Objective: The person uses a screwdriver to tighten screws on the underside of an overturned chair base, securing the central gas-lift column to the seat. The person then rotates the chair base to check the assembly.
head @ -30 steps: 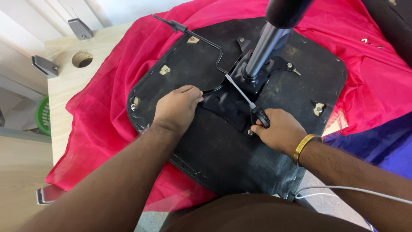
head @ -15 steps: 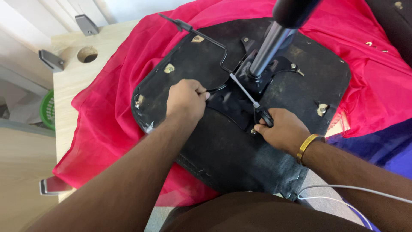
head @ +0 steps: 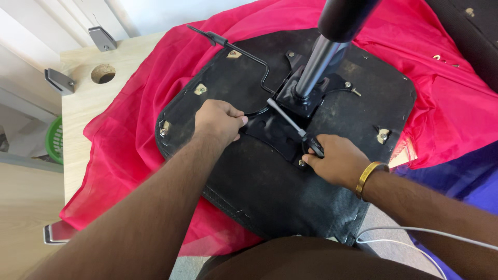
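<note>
An upturned black chair seat (head: 270, 192) lies on a red cloth (head: 129, 140) over a wooden table. A black metal mechanism plate (head: 280, 127) with a gas-lift column (head: 321, 57) is fixed at its middle. My left hand (head: 220, 120) is closed on the curved edge of the plate, near a thin black lever (head: 244, 52). My right hand (head: 337, 162), with a gold bangle on the wrist, grips the black handle of a screwdriver (head: 295, 129). Its shaft points up-left onto the plate.
A light wooden table (head: 83, 103) with a round cable hole (head: 103, 73) extends left. Grey metal brackets (head: 59, 80) sit at its edge. A green basket (head: 54, 140) stands on the floor. A white cable (head: 415, 231) runs lower right. Purple cloth (head: 467, 176) lies at the right.
My left hand has slid slightly right along the plate edge and closed tighter. The right hand keeps hold of the screwdriver, with little movement; the view has shifted a bit.
</note>
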